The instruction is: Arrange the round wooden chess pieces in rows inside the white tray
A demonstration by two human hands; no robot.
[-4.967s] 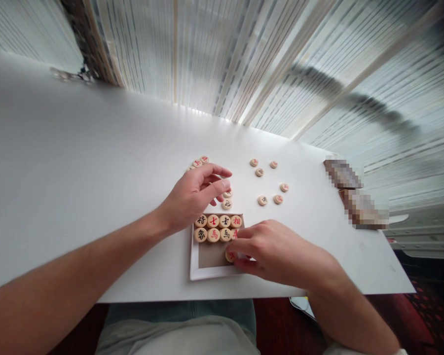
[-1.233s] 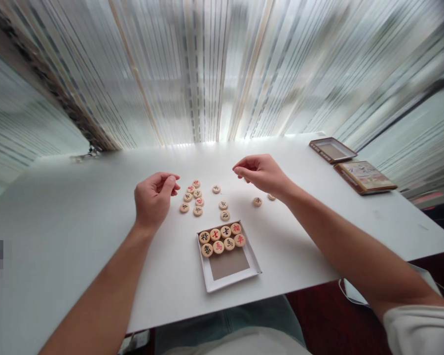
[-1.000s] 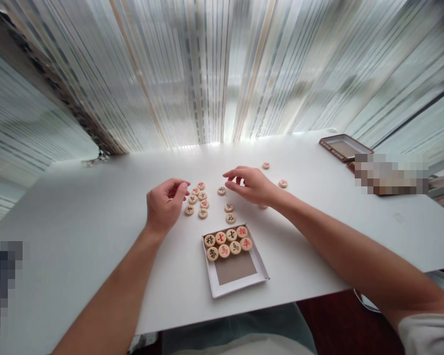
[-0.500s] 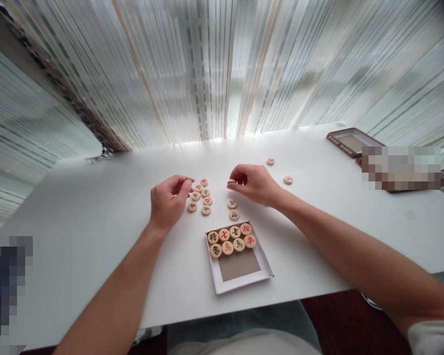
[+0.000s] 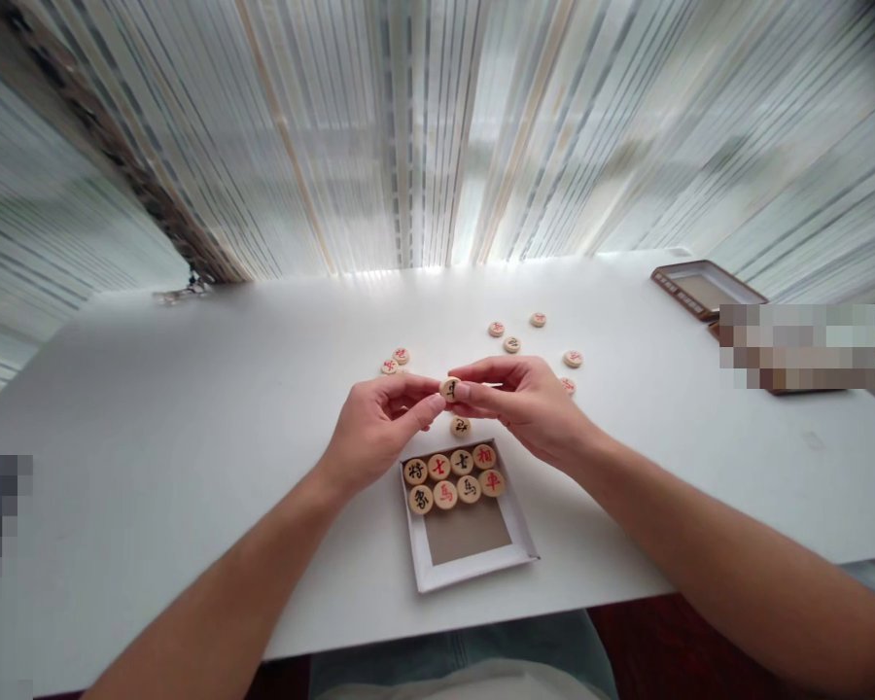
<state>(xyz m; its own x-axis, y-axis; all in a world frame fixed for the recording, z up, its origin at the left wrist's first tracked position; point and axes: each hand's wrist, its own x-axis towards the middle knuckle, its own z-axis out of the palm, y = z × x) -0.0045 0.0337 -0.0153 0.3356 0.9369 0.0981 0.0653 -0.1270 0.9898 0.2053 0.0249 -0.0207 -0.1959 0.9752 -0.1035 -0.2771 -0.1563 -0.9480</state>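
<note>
My right hand (image 5: 543, 403) pinches a black-lettered xiangqi piece (image 5: 449, 391) beyond the box tray's (image 5: 473, 561) far edge; my left hand (image 5: 375, 428) meets its rim, how firmly I cannot tell. Light rim pressure should steady it. The tray lies by the worktop's (image 5: 262, 340) near edge.

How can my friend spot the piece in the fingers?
On the white table, find the open box near the front edge. Just beyond it, the left hand and right hand meet. The wooden piece there has a black character and, unlike the loose piece behind the box, is held up.
</note>
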